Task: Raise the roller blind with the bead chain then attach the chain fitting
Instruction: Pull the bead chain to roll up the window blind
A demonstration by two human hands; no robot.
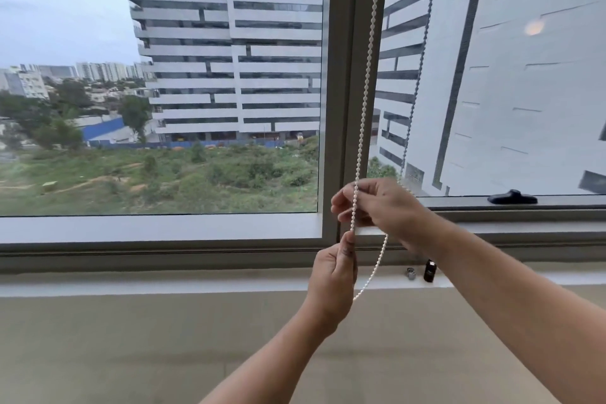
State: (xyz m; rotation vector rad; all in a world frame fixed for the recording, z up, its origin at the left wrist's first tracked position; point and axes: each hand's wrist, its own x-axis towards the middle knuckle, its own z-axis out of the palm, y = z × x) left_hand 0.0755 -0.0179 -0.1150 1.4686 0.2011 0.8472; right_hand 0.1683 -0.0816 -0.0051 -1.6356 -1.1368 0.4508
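At the window, the chain [369, 59] hangs down in front of the grey mullion [344, 75], and its top runs out of sight past the upper edge, so what it hangs from cannot be seen. The right hand [383, 207] is the higher one, its fingers curled round the chain; the left hand [331, 275] sits just under it and pinches the same length between thumb and finger. A darker far strand [422, 52] drops along the right pane and vanishes behind the right hand. A slack length curves down below the right wrist, past the left hand, and its end is hard to make out against the pale sill [164, 279]. Whether either hand also hides a small fitting, I cannot tell. On the sill, half behind the right forearm, stand a dark bottle [430, 270] and a small silver piece [411, 273], too small to identify. A black handle [512, 197] lies on the right frame. Outside stands a striped tower [229, 43].
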